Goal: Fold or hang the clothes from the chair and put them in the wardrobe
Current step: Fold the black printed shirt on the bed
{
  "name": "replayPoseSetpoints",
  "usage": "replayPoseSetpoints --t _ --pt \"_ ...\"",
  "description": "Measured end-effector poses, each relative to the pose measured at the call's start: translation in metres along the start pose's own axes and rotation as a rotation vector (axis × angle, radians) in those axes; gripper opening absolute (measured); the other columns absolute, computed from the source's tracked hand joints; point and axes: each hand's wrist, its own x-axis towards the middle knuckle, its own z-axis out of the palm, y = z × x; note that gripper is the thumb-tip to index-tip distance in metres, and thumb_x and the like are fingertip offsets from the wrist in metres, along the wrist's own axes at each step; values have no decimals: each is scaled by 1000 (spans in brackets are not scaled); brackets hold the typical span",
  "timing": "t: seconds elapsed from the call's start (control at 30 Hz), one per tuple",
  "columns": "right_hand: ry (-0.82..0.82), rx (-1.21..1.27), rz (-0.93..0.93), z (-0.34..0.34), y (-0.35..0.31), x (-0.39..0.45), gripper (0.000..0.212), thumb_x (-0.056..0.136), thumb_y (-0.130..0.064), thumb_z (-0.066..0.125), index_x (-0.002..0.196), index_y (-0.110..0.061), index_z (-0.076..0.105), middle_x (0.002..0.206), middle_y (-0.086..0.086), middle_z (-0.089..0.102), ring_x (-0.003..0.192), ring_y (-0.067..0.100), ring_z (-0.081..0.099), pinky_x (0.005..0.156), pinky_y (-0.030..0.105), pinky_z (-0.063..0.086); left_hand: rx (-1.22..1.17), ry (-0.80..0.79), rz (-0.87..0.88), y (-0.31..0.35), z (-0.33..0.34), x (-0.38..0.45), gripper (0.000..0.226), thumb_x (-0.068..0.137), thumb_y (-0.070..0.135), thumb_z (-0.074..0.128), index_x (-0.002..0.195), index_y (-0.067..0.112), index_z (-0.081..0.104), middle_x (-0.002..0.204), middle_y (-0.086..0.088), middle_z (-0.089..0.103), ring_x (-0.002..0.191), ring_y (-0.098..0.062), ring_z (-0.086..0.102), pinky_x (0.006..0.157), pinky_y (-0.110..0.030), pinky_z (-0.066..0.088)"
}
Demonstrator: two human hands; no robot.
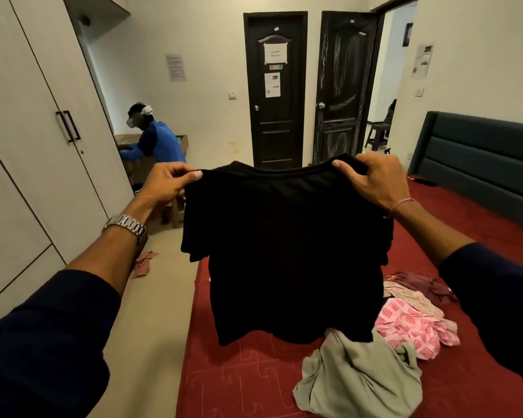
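Currently, I hold a black short-sleeved cotton T-shirt (284, 251) up by its shoulders over the red-sheeted bed (239, 375). My left hand (163, 184) pinches one shoulder seam, fingers (194, 175) clamped on the cloth; my right hand (372, 179) grips the other, likewise clamped. The hem hangs just above a crumpled sage-green garment (360, 384), beside a pink patterned garment (414, 327). Risk, as I judge it: an uneven pinch may let one shoulder slip, skewing the fold; the hem may snag the pile. The white wardrobe (27, 131) stands shut at left.
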Motion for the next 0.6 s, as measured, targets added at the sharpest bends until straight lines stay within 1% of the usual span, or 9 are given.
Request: replayPoseSetpoints --t 0.07,0.1,0.2,0.23,0.3,0.33,0.4,0.5,0.6 --pt "45 36 2 -5 -9 -1 62 91 -71 52 63 -17 61 53 -1 55 49 13 52 47 29 44 -90 -15 -22 8 -6 -5 13 77 33 78 86 23 80 84 -4 69 86 -29 58 66 -27 48" --pt "47 66 5 -7 -13 -2 61 91 -71 53 61 -18 60 52 -1 55 48 14 52 47 29 44 -104 -18 -36 10 -10 -6 17 74 37 81 86 24 80 84 -5 68 85 -30 55 64 -29 45" --pt "-5 153 30 -2 -19 -5 57 89 -72 52 66 -21 65 54 -3 58 49 12 56 46 30 45 -51 -33 -102 9 -17 -3 30 67 45 85 85 21 79 78 -7 63 69 -27 48 55 -28 37" --pt "-36 170 42 4 -19 -7 58 89 -72 52 70 -20 69 57 -2 61 51 12 57 46 32 47 -26 -34 -137 6 -16 -2 30 67 41 85 85 18 79 77 -5 64 66 -22 50 53 -25 37" --pt "-127 191 75 23 -16 -15 54 89 -70 55 82 -20 76 64 -3 67 57 12 62 49 33 50 14 -39 -207 -11 -6 1 27 73 27 84 89 6 75 73 -1 66 63 -13 56 51 -17 44" --pt "-172 199 97 37 -13 -20 52 89 -69 56 83 -22 77 65 -5 68 59 12 63 50 32 48 26 -40 -247 -25 2 1 25 77 19 82 91 1 72 71 -1 65 61 -9 58 50 -15 45" --pt "-264 205 146 68 -6 -35 49 88 -69 58 75 -24 74 62 -6 66 58 12 63 51 30 45 56 -29 -341 -61 18 -1 23 80 12 82 93 -2 69 71 -5 62 56 -8 57 48 -14 46" --pt "-435 173 235 137 17 -67 56 87 -71 56 72 -19 70 60 -4 64 57 16 61 52 36 46 90 0 -497 -142 43 -3 20 79 12 83 86 2 67 72 -8 61 63 -16 59 51 -21 49" --pt "-604 161 315 211 41 -111 57 88 -70 56 71 -17 66 61 -1 63 59 18 60 50 32 40 135 88 -616 -227 77 -17 20 81 11 82 74 9 63 70 -8 61 60 -15 60 52 -24 50"
